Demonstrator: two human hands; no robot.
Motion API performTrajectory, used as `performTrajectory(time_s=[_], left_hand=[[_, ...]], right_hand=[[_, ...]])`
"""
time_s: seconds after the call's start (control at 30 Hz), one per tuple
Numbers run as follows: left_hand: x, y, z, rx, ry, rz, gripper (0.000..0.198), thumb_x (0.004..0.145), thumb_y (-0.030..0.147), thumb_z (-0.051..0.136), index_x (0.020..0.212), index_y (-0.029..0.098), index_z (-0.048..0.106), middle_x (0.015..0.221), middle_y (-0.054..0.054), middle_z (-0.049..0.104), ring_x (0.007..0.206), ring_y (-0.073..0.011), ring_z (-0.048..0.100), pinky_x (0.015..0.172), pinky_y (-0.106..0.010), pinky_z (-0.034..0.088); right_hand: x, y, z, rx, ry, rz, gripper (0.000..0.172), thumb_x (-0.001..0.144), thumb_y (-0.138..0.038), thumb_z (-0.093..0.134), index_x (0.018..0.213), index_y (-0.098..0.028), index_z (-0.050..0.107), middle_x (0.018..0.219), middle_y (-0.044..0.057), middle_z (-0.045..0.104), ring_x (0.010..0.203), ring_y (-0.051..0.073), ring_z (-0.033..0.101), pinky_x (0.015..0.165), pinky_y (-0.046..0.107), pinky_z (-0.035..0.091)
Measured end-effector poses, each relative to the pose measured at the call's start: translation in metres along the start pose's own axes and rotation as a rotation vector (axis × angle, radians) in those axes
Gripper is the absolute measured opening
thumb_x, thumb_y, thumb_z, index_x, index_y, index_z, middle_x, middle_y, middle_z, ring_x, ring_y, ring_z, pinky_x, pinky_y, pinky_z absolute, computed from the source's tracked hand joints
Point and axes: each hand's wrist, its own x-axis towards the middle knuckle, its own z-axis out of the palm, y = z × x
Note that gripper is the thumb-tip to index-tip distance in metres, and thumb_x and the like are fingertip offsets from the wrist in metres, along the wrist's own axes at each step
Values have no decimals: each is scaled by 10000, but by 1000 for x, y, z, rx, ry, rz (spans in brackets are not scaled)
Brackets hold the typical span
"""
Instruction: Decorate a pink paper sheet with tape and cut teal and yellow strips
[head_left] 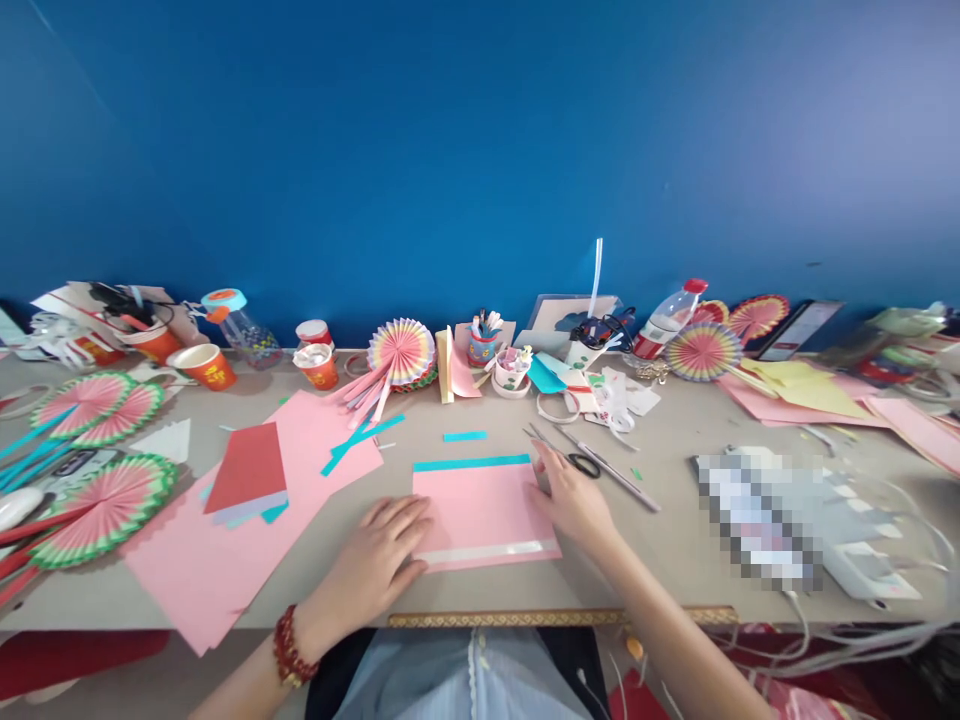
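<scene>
A pink sheet of paper (484,508) lies flat on the table in front of me. A blue paper strip (471,463) runs along its far edge, and a whitish, shiny strip (487,551) crosses it near the close edge. My left hand (390,545) rests with fingers stretched at the sheet's left edge. At the right edge, near the far corner, my right hand (571,490) touches the paper with its fingers apart. Just beyond the right hand are black-handled scissors (583,465) and a slim grey rod (611,470). A short blue strip (465,436) lies above the sheet.
Larger pink sheets (300,480) with a red piece of paper (249,468) lie to the left, near pleated paper fans (112,505). Cups (206,367) and a bottle (670,318) line the blue wall. A phone (757,520) and cables are on the right.
</scene>
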Motion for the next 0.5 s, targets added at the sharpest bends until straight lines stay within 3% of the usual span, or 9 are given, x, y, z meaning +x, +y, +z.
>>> performTrajectory(time_s=[0.17,0.5], left_hand=[[3,-4,-7,-5,-6,47,397,989,315,525,1381,258,554,1490,-54,521,1367,-244,464,1167,-461,343],[13,-21,-12,-62,-60,62,363,998,326,504,1347,263,580,1484,-73,508,1343,-258,469,1139,-465,378]], right_hand=[[-1,10,-2,-82,5,-142,313,934,-289,472,1187,-219,642,1182,88,641,992,218,640,783,297,502],[1,6,6,-152,11,-172,317,977,-261,417,1182,-198,649,1149,113,633,1047,256,609,843,331,494]])
